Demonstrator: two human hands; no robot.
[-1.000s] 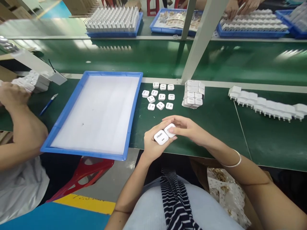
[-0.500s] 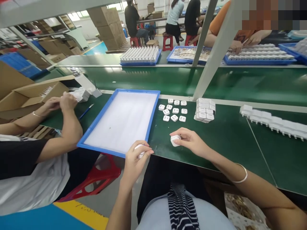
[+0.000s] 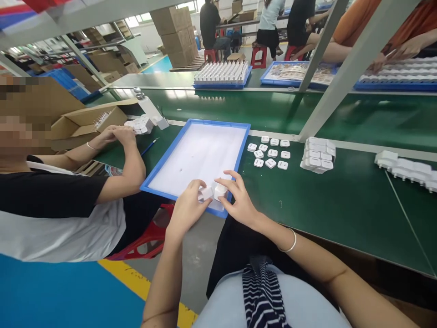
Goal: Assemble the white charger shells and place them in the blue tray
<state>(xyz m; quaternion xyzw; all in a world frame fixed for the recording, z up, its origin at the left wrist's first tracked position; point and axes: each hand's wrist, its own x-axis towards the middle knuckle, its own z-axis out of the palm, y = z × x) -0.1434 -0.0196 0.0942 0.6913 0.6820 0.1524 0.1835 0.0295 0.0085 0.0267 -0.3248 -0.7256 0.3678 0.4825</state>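
Note:
Over the near right corner of a blue-rimmed tray (image 3: 164, 159) with a white lining, my two hands are close together. My left hand (image 3: 189, 205) holds a small white piece (image 3: 205, 194) between thumb and fingers. A second white piece (image 3: 219, 191) is in my right hand (image 3: 241, 200), between thumb and curved fingers. The two pieces are side by side. Right of the tray, several flat white square pieces (image 3: 272, 153) lie on the green table. Farther right stands a stacked block of white pieces (image 3: 318, 155).
A person (image 3: 112, 182) sits at the left, hands near white parts and a cardboard box (image 3: 85, 127). A row of white pieces (image 3: 406, 168) lies at the far right. A slanted metal post (image 3: 355, 73) rises behind the table. Filled trays (image 3: 221, 85) stand beyond.
My right hand has moved left with its white piece, from the table to the tray corner beside my left hand. The camera view has turned left.

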